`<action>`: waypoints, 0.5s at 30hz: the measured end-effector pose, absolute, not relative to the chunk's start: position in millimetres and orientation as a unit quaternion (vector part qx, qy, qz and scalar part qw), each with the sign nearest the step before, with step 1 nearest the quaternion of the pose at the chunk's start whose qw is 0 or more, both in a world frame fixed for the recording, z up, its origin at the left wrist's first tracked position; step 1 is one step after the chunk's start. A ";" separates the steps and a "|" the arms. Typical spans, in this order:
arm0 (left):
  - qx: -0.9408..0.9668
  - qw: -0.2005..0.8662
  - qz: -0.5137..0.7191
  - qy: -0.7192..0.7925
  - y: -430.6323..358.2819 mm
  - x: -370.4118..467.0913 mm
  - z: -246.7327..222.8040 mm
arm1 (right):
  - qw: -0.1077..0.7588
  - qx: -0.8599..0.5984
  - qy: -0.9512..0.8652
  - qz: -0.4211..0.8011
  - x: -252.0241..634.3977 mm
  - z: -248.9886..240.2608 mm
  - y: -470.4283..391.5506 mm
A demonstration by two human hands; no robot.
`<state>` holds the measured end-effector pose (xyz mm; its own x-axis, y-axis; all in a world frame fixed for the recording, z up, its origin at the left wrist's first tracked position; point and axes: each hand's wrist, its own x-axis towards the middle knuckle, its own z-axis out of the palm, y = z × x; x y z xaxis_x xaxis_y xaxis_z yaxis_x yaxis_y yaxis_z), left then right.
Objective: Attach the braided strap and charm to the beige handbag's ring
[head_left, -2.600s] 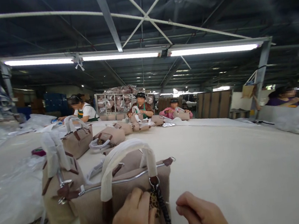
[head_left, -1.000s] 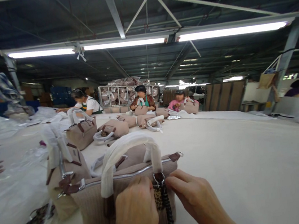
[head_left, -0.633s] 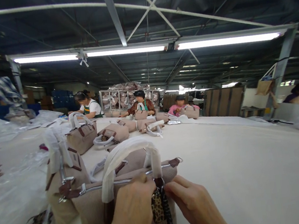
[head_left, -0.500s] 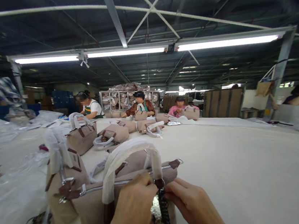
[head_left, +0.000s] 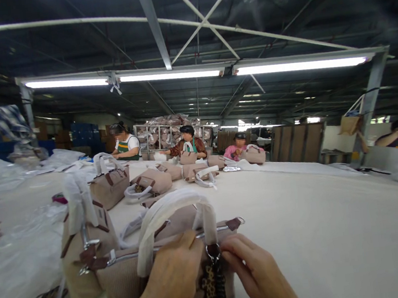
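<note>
Stood upright at the near edge of the worktop [head_left: 321, 230], just left of middle: a beige handbag [head_left: 124, 284] with a white-wrapped handle [head_left: 166, 211] arched over its silver zip [head_left: 125, 255]

Lay clamped over the bag's top front, fingers curled down the fabric and thumb pressed along the zip: the left hand [head_left: 171, 278]

Pinched with bent fingertips at the right side of the metal ring [head_left: 212, 253] under the handle's base (cannot tell how firmly, the pads being partly hidden): the right hand [head_left: 252, 270]

Hung free from that ring, between the two hands: a leopard-print charm [head_left: 208, 285] and, touching it on the right, a dark braided cord [head_left: 221, 291]

Changed over the last seconds: had been pinned under the left fingers, the charm, with the right hand apart and loosely closed; then closed in on the ring, that right hand; flashed its shiny back half a second ago, the charm, and now showed its print again, dangling from the ring and held by neither hand

Stood just behind on the left: a second bag [head_left: 84, 250], with clear plastic sheeting [head_left: 19, 253] toward the left edge

Sat at the far edge with more bags [head_left: 150, 181]: three co-workers [head_left: 126, 146]
</note>
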<state>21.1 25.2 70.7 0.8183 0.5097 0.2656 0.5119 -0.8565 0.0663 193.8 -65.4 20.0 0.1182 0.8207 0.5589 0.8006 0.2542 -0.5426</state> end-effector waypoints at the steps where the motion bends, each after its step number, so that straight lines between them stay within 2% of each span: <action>1: -0.952 0.007 -0.140 -0.271 26.0 18.0 71.1 | 0.454 -0.615 -0.645 0.026 191.9 22.2 -64.9; 3: -0.953 0.014 -0.143 -0.266 27.4 13.7 70.5 | 0.474 -0.630 -0.614 0.035 186.3 26.9 -62.9; 5: -0.956 0.010 -0.145 -0.253 28.5 12.5 67.9 | 0.457 -0.649 -0.608 0.028 179.0 32.7 -60.2; 12: -0.953 0.005 -0.157 -0.260 30.7 18.2 60.4 | 0.247 -0.810 -0.531 -0.030 151.1 51.7 -52.0; 15: -0.948 -0.002 -0.153 -0.278 32.0 18.1 62.5 | 0.204 -0.817 -0.537 -0.047 147.2 53.0 -50.2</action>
